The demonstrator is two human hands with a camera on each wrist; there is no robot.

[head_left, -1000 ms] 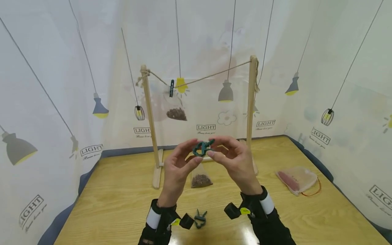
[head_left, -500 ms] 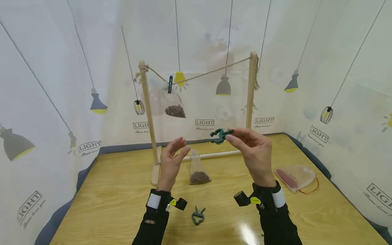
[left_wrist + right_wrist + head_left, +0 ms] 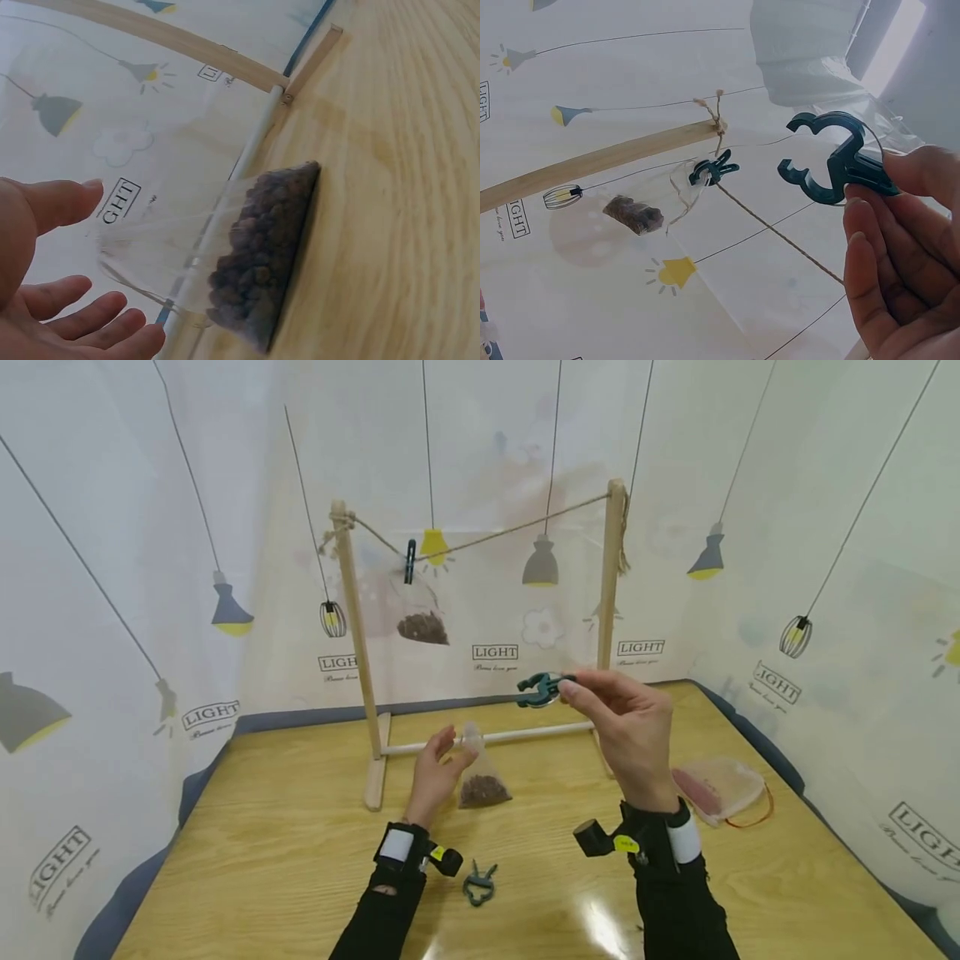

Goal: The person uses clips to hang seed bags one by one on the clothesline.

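On the rope (image 3: 517,528) one bag (image 3: 423,628) already hangs; the right hand (image 3: 633,735) pinches a clip (image 3: 843,169), while the left hand (image 3: 437,779), fingers relaxed, is beside, perhaps touching, an unhung bag (image 3: 483,792).

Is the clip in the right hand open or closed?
Open. In the right wrist view, the jaws of the green clip stand apart at their tips, with the right hand pinching its handles.

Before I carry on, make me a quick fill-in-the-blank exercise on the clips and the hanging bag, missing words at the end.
1. The raised clip is pinched by the person's ____ hand.
2. Its jaws stand ____ (open or closed).
3. In the head view, the hanging bag is nearer the ____ end of the rope.
4. A loose clip lies on the ____.

Missing words: right; open; left; table.
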